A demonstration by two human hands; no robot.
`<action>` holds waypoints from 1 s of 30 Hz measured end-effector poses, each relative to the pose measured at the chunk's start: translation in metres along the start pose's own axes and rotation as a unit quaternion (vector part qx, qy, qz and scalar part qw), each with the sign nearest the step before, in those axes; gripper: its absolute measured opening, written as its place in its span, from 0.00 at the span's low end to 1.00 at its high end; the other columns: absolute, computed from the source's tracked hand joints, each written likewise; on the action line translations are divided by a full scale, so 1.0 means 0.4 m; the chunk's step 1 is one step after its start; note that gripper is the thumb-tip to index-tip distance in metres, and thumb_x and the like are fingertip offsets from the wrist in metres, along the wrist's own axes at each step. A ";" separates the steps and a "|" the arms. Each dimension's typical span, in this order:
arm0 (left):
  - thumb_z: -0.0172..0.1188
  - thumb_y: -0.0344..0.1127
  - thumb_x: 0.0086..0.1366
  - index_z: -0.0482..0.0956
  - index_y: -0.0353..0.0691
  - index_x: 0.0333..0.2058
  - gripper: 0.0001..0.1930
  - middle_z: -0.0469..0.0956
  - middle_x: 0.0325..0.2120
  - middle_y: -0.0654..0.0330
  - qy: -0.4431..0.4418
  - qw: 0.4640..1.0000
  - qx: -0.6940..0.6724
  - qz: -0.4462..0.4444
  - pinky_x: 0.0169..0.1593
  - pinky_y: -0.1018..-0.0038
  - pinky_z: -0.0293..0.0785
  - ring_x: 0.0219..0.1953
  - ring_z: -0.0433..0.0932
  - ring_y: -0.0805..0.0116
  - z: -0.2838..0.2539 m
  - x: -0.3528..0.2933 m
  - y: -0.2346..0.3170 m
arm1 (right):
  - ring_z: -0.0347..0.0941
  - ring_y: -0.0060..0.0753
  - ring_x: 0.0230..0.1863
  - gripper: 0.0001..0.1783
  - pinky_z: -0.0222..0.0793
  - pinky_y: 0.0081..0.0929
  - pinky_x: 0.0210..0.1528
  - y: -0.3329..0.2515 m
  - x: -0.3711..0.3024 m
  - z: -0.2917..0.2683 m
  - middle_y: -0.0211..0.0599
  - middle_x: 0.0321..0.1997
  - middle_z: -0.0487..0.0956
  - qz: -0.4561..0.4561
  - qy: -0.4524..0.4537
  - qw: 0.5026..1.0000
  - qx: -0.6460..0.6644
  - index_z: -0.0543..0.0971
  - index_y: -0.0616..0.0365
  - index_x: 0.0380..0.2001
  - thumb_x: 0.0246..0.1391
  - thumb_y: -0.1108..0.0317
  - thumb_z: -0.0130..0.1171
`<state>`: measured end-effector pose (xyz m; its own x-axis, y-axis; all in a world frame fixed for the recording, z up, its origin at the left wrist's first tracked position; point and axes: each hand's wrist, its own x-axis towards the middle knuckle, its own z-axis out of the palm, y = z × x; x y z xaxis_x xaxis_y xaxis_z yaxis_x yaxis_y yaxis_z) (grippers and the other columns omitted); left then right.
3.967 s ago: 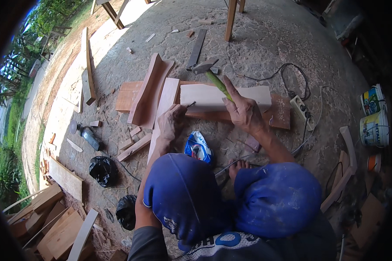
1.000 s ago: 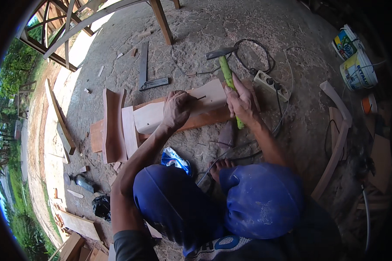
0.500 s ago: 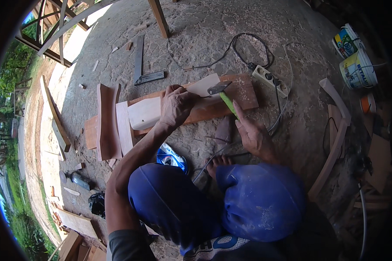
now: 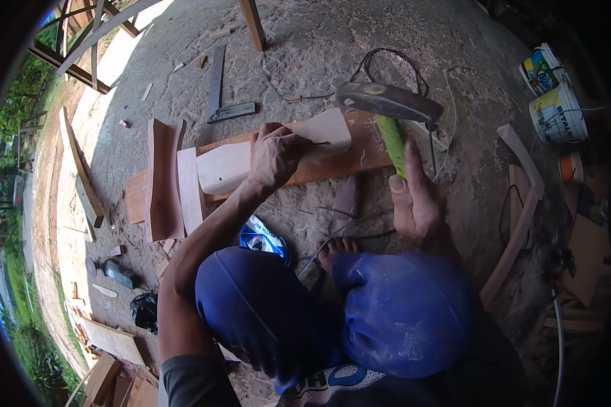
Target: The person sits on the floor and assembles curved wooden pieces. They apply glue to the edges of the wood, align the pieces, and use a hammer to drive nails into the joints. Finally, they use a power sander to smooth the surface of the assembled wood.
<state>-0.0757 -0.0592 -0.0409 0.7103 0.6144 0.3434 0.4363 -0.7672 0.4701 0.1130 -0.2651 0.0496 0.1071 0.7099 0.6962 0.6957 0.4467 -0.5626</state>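
My left hand (image 4: 275,157) lies over a pale wooden piece (image 4: 224,168), its fingers closed on a thin dark nail (image 4: 321,143) that juts out to the right. The nail's other end is hidden by the fingers. Up off the work, my right hand (image 4: 417,207) grips a hammer (image 4: 392,139) by its green handle. The dark hammer head is raised clear of the nail. Beneath the pale piece lies a reddish-brown board (image 4: 370,142). At its left end stand a curved reddish piece (image 4: 163,183) and a pale strip (image 4: 191,186).
A metal square (image 4: 231,112) lies on the floor beyond the board. Behind the hammer are a power strip (image 4: 440,138) and looping cables. Two buckets (image 4: 557,119) stand at far right, near curved wood pieces (image 4: 523,220). A blue-and-white bag (image 4: 263,241) lies by my left knee.
My right hand has lifted the hammer up and to the right, away from the nail's end. The left hand keeps its grip in nearly the same spot.
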 end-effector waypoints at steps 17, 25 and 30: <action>0.58 0.31 0.57 0.77 0.41 0.40 0.10 0.77 0.37 0.56 -0.037 0.978 0.055 0.198 0.53 0.60 0.72 0.46 0.76 0.53 -0.028 0.023 0.004 | 0.82 0.49 0.37 0.31 0.75 0.37 0.39 0.033 -0.251 0.004 0.64 0.49 0.80 0.322 -0.093 0.942 0.029 0.62 0.58 0.72 0.67 0.70 0.53; 0.57 0.28 0.59 0.79 0.43 0.46 0.16 0.76 0.35 0.58 -0.053 0.988 0.034 0.143 0.48 0.59 0.74 0.40 0.75 0.51 -0.029 -0.007 0.015 | 0.82 0.47 0.44 0.31 0.76 0.37 0.43 0.000 -0.443 -0.020 0.60 0.53 0.79 0.463 -0.208 0.857 0.082 0.64 0.57 0.71 0.67 0.67 0.55; 0.57 0.35 0.66 0.77 0.43 0.43 0.09 0.78 0.35 0.54 -0.093 0.991 0.046 0.089 0.44 0.55 0.74 0.43 0.78 0.50 -0.018 0.052 -0.099 | 0.80 0.43 0.47 0.32 0.76 0.37 0.45 0.055 -0.493 0.011 0.55 0.53 0.80 0.440 -0.243 0.861 0.077 0.65 0.57 0.71 0.67 0.64 0.57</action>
<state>-0.0824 -0.0147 -0.0465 0.8662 0.4303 0.2539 0.3381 -0.8790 0.3362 0.1041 -0.3931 -0.1019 0.2083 0.9375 -0.2787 0.3904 -0.3410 -0.8551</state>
